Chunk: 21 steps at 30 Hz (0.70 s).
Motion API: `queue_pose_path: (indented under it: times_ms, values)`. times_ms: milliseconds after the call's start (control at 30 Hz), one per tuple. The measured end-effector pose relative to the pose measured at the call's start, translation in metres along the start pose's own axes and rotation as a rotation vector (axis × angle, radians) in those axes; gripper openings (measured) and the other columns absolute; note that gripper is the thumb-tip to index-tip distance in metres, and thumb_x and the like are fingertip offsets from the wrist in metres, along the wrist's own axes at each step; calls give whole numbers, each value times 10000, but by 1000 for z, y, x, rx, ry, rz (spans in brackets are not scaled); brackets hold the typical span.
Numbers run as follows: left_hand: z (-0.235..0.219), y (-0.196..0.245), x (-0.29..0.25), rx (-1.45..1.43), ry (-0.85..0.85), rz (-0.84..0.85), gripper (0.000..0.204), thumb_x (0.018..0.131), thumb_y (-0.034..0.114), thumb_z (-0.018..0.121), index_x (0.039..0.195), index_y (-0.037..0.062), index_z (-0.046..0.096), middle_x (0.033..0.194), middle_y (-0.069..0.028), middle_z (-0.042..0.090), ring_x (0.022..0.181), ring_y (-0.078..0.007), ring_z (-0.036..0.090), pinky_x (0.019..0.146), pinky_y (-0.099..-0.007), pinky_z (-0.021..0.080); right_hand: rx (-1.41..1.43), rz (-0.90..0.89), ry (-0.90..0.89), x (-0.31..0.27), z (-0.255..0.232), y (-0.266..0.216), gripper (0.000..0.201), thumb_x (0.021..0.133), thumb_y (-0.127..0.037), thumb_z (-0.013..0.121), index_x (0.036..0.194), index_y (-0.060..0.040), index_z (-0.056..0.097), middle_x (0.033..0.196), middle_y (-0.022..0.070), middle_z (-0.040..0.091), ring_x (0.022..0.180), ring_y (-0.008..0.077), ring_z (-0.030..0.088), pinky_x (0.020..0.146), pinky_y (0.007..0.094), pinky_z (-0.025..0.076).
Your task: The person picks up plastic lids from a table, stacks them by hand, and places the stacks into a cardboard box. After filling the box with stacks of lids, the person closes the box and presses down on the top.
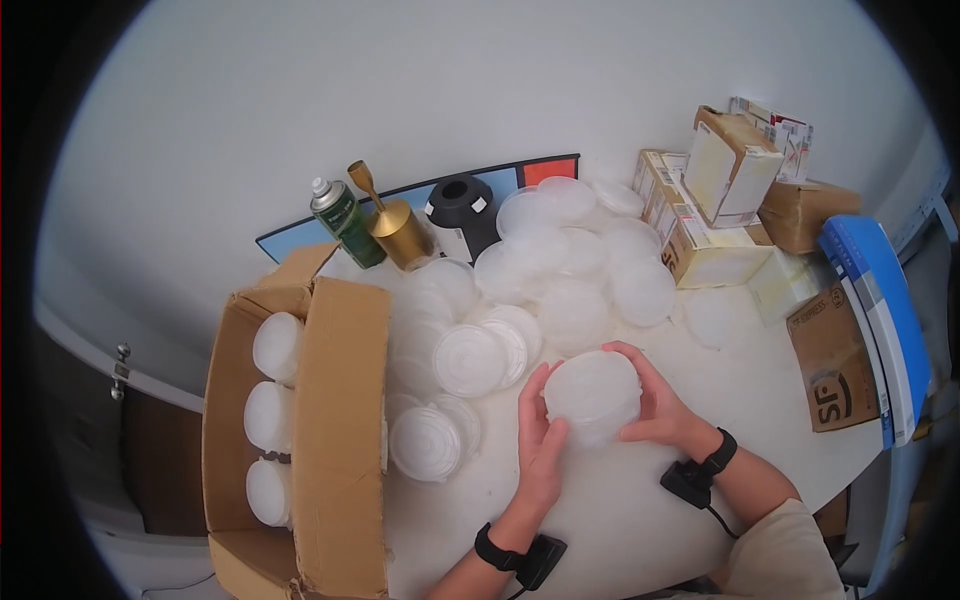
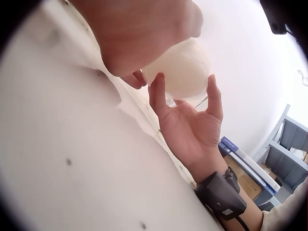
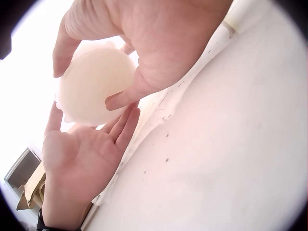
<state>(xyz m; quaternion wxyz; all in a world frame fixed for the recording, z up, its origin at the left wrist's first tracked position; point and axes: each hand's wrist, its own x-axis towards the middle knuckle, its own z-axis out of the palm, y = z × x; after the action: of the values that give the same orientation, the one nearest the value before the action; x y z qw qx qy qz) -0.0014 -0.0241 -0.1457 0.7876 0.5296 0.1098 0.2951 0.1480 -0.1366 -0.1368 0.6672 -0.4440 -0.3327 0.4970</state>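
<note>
Both hands hold a round, translucent white plastic tub (image 1: 594, 392) between them, above the table's front half. My left hand (image 1: 541, 450) grips its left side, thumb at the near edge. From the right, my right hand (image 1: 662, 398) curves around it with fingers at the far rim and thumb near the bottom. The right wrist view shows the tub's pale round face (image 3: 96, 86) between thumb and fingers. Loose round lids (image 1: 470, 360) lie on the table just left of the hands, and a pile of clear lids (image 1: 575, 260) spreads behind.
An open cardboard box (image 1: 340, 440) with several white tubs (image 1: 268, 415) stands at the left. Behind are a spray can (image 1: 345, 220), a brass-coloured vessel (image 1: 400, 232) and a black cylindrical device (image 1: 462, 215). Small cartons (image 1: 735, 170) and an SF box (image 1: 832, 360) line the right.
</note>
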Motion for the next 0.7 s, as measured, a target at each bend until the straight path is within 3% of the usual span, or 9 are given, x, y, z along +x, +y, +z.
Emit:
queue_pose_path:
  times_ms: [67,300,367,567,700]
  values:
    - [6,-2,-4,-168,88,-85,785,932,340,587,1516,33,162,1503,-131,327,1384,-243,322,1148,-389,220,13,-40,27,-1,0,0,1009,667,-49,837,1483,-126,247,1418,40,374,1345,197,350,1120,375,296]
    - [5,-10,-10,-334,7,-196,915,890,461,661,1521,47,143,1497,-107,338,1395,-238,316,1157,-403,231,-59,-148,9,0,-1,6,1022,686,-73,857,1482,-130,220,1442,57,350,1352,208,343,1126,377,288]
    - [1,-15,-12,-238,38,-290,906,869,683,515,1493,86,242,1500,-75,351,1388,-245,344,1146,-439,282,-318,-204,-32,0,1,5,1037,693,-109,869,1483,-128,198,1461,82,330,1357,217,337,1126,389,292]
    - [12,7,0,-444,95,-342,872,886,765,310,1475,122,307,1484,-73,391,1360,-277,387,1128,-503,315,-435,-196,-81,1,3,4,1000,726,-155,849,1480,-99,194,1476,107,321,1372,243,337,1135,408,287]
    - [-1,11,4,-611,103,-323,823,907,744,294,1458,135,349,1470,-84,409,1358,-288,389,1108,-524,339,-469,-144,-149,3,2,4,911,745,-160,825,1460,-82,267,1475,119,330,1373,268,346,1135,411,286]
